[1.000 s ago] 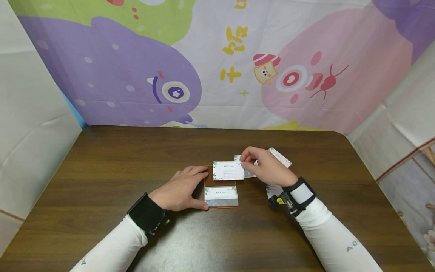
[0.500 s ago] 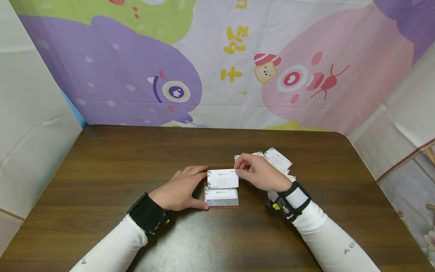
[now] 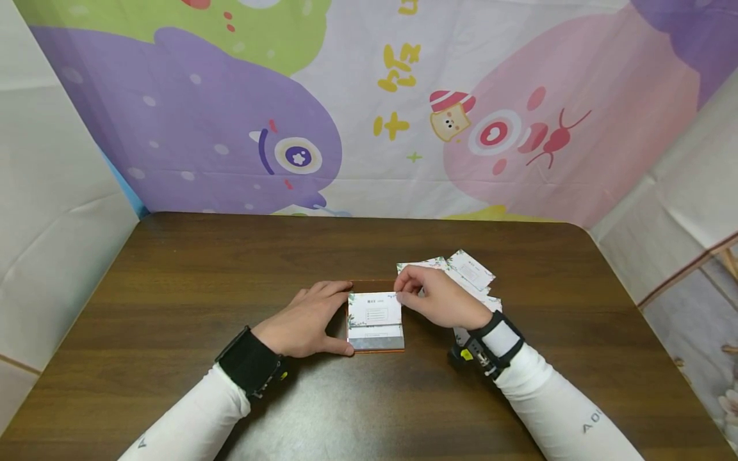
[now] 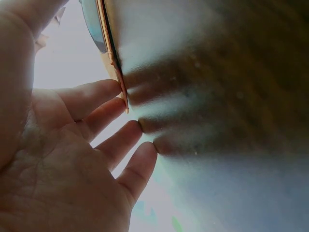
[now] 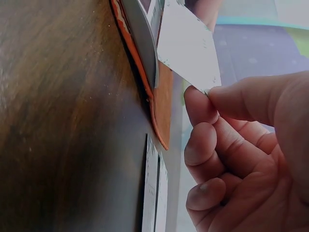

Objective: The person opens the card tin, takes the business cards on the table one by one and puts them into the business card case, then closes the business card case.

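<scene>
Right hand (image 3: 441,294) pinching a printed business card (image 3: 375,309) above the open brown card holder (image 3: 375,285); left hand (image 3: 305,320) spread at the holder's left edge.

On my feeds I record the card gripped at its right corner between thumb and forefinger, tilted in the right wrist view; its near edge overlaps a second card (image 3: 369,331), seated in the holder's grey pocket (image 3: 375,343) on the near side. Contact between the two cards I cannot tell. The left fingers lie wide, thumb at the near-left corner. Just right of the holder I note loose leaf-patterned cards (image 3: 471,270), partly hidden by the right hand. All sits on a wood-grain table (image 3: 173,288); beyond its far edge hangs a cartoon-print cloth (image 3: 392,186).
</scene>
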Demonstrator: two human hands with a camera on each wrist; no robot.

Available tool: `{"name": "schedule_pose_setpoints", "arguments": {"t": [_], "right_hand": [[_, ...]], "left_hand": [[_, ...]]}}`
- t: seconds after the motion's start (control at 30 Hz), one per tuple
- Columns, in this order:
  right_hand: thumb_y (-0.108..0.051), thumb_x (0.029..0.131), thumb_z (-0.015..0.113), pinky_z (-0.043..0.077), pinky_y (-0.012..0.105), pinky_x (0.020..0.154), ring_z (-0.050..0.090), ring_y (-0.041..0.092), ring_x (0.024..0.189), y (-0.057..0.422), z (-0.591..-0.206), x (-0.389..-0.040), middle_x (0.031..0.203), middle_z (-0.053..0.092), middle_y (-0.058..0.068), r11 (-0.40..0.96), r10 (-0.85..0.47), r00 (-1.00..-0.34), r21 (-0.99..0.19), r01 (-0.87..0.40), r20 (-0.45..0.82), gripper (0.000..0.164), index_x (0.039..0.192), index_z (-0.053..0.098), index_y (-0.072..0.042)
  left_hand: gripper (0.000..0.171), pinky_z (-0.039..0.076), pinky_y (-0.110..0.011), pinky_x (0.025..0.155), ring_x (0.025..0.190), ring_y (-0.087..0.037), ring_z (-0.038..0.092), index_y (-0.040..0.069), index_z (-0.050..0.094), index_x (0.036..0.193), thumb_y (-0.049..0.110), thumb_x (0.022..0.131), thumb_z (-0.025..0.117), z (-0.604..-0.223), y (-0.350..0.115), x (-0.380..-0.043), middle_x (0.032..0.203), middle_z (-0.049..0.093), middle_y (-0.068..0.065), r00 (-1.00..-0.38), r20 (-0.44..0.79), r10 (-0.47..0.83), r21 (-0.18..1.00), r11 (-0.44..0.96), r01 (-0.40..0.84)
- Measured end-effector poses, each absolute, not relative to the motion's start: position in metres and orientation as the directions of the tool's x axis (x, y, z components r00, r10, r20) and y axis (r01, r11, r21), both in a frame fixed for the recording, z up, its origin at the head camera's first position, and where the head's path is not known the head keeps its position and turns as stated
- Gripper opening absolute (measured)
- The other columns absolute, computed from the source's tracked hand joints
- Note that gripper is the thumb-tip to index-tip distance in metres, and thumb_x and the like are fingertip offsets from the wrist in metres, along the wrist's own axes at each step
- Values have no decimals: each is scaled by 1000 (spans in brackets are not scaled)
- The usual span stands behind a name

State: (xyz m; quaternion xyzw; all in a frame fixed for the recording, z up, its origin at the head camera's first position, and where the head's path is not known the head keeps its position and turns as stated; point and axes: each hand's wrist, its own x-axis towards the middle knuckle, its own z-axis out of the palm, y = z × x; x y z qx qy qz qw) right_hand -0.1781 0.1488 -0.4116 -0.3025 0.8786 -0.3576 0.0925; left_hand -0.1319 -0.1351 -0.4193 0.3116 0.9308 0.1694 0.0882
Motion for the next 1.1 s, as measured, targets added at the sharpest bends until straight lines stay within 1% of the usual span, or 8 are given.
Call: {"name": "schedule_pose_setpoints", "arguments": {"t": [0.13, 0.3, 0.5, 0.73, 1.1], "right_hand": [[-26, 97, 63, 48, 32, 71, 59, 10, 80, 148, -413, -177, 84, 64, -9, 560, -604, -796, -685, -466, 48, 11, 99, 64, -15], [-22, 96, 65, 48, 31, 69, 59, 10, 78, 148, -414, -175, 84, 64, -9, 557, -612, -791, -693, -458, 31, 6, 98, 63, -17], [-19, 94, 67, 48, 30, 68, 58, 11, 77, 148, -416, -170, 84, 62, -7, 558, -621, -783, -694, -455, 14, 5, 97, 63, -20], [-20, 93, 68, 48, 29, 66, 56, 11, 73, 150, -417, -165, 80, 61, -8, 573, -630, -777, -675, -465, 1, 6, 95, 63, -23], [-22, 92, 68, 48, 27, 63, 57, 7, 69, 149, -417, -162, 77, 62, -10, 599, -632, -775, -651, -466, -26, 6, 91, 63, -26]], "left_hand": [[98, 30, -53, 107, 142, -28, 29, 5, 45, 149, 63, 77, 75, -419, -135, -132, 159, 31, -8, -789, -55, 611, 378, 745, 550], [99, 30, -54, 107, 142, -28, 29, 3, 43, 150, 62, 77, 75, -418, -135, -132, 158, 32, -8, -787, -48, 615, 385, 739, 553], [100, 30, -54, 107, 143, -28, 27, 4, 42, 151, 64, 77, 74, -418, -135, -132, 159, 31, -7, -788, -65, 612, 385, 744, 546], [100, 29, -54, 108, 144, -27, 27, 5, 42, 152, 65, 78, 73, -418, -135, -132, 159, 31, -6, -791, -67, 608, 382, 748, 543], [99, 28, -55, 108, 143, -28, 27, 4, 43, 151, 63, 78, 73, -417, -135, -131, 159, 31, -8, -788, -68, 612, 388, 744, 544]]}}
